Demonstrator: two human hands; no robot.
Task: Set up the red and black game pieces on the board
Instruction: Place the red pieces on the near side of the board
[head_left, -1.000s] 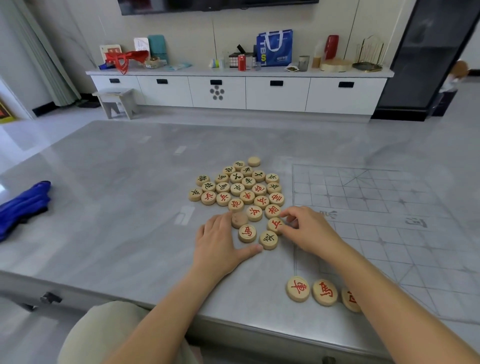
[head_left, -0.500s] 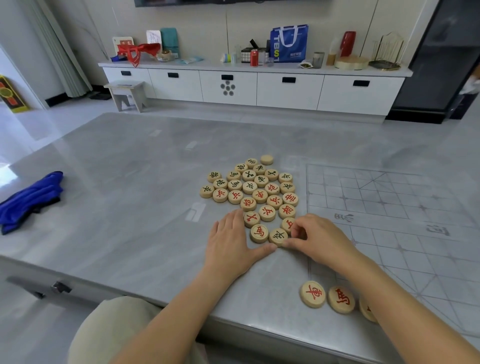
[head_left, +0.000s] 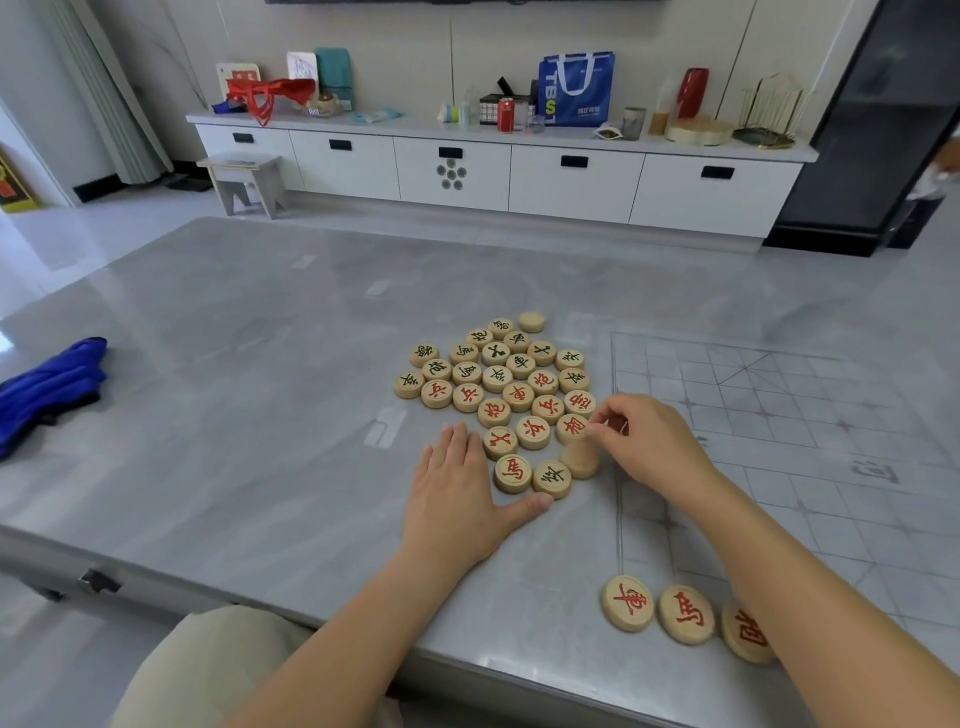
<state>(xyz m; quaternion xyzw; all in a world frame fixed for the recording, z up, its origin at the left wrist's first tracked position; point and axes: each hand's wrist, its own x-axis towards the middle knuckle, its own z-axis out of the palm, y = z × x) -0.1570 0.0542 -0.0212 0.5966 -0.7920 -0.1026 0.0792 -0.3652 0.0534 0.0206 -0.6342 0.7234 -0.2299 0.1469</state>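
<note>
A cluster of round wooden game pieces (head_left: 498, 384), marked in red or black, lies on the grey table left of the faintly printed board (head_left: 779, 410). My left hand (head_left: 457, 499) rests flat on the table, its thumb touching the nearest pieces. Over the cluster's right edge, my right hand (head_left: 649, 441) has its fingers curled and pinches a red-marked piece, mostly hidden. Just below its fingertips sits a blank-faced piece (head_left: 579, 461). Three red pieces (head_left: 627, 603) stand in a row at the board's near-left corner, the third partly under my right forearm.
A blue cloth (head_left: 47, 389) lies at the table's left edge. The near table edge (head_left: 311, 618) runs just above my lap. A white sideboard (head_left: 498, 171) with bags and cans stands against the far wall, with a small stool (head_left: 244, 179) beside it.
My right hand has risen a little at the cluster's right edge, fingers curling round a piece. A blank-faced piece now shows below it. My left hand stays flat in place.
</note>
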